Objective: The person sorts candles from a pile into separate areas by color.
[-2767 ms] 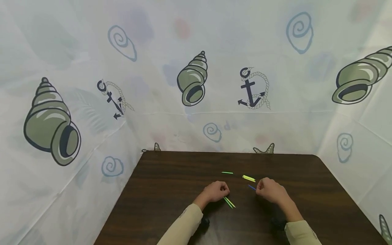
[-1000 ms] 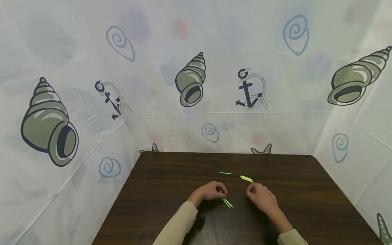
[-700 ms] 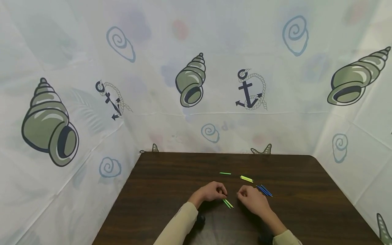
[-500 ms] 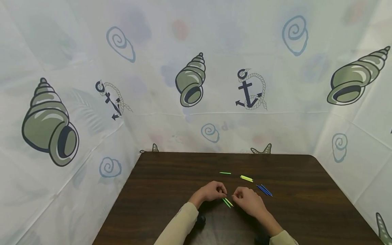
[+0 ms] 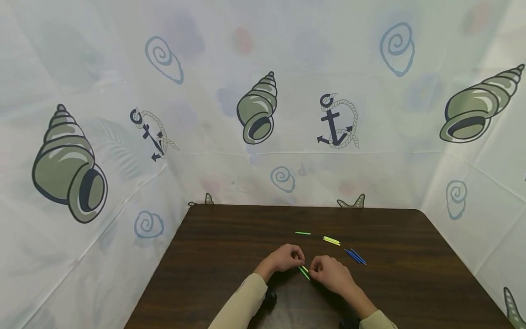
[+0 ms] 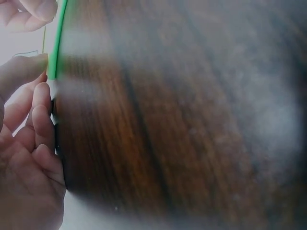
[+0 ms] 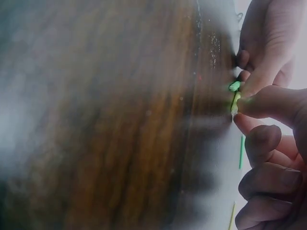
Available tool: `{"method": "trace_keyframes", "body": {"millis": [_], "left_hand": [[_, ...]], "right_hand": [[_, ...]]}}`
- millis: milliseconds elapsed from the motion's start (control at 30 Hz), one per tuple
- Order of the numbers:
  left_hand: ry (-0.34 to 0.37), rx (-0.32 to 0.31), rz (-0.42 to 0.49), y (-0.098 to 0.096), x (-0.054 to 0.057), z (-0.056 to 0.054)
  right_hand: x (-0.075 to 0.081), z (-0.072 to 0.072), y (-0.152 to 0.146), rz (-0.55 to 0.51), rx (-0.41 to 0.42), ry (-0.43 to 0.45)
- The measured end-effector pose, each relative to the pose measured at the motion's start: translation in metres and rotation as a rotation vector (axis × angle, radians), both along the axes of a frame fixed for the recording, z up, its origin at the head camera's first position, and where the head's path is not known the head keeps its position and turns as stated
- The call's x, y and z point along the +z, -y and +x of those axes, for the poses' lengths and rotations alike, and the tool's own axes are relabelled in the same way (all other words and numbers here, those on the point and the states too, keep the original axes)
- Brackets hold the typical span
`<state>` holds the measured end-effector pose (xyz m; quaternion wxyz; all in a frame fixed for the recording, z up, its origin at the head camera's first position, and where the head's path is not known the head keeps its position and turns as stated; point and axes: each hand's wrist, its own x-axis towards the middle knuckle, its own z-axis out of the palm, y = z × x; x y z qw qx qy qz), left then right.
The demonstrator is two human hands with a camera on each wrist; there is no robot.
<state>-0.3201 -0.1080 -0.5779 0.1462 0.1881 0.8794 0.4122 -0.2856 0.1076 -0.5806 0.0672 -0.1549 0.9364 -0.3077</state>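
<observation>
A thin yellow stick [image 5: 305, 268] and a thin green stick [image 5: 304, 273] lie side by side between the two hands. The left hand [image 5: 286, 257] pinches their upper ends between thumb and fingertips; the fingertips partly hide those ends. From the right side, the right hand [image 5: 331, 273] pinches the lower end of the yellow stick with thumb and forefinger. In the right wrist view that yellow stick [image 7: 235, 103] sits at the right thumb tip, below the green end. The green stick [image 6: 58, 40] stands out clearly in the left wrist view.
On the dark wooden table [image 5: 230, 228], a lone green stick [image 5: 302, 233] lies toward the back. To its right are several yellow sticks [image 5: 331, 240], then several blue sticks [image 5: 355, 256]. A shell-patterned white cloth [image 5: 205, 100] rises behind and beside the table.
The right hand has let go of the blue sticks, which now lie fully visible. It has moved left and toward the person, onto the yellow stick. The left hand has hardly moved.
</observation>
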Motion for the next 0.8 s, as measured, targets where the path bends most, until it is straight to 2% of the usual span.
{"method": "trace_keyframes", "body": {"millis": [333,800], "left_hand": [[-0.018,-0.023,-0.004,0.0018,-0.0037,-0.0015],[0.012,-0.044,0.014,0.004,-0.0003,-0.0009]], "right_hand": [[0.0042,0.0002,0.0064,0.048,-0.02,0.027],[0.0092,-0.0035,0.0096,0.07,-0.064,0.058]]}}
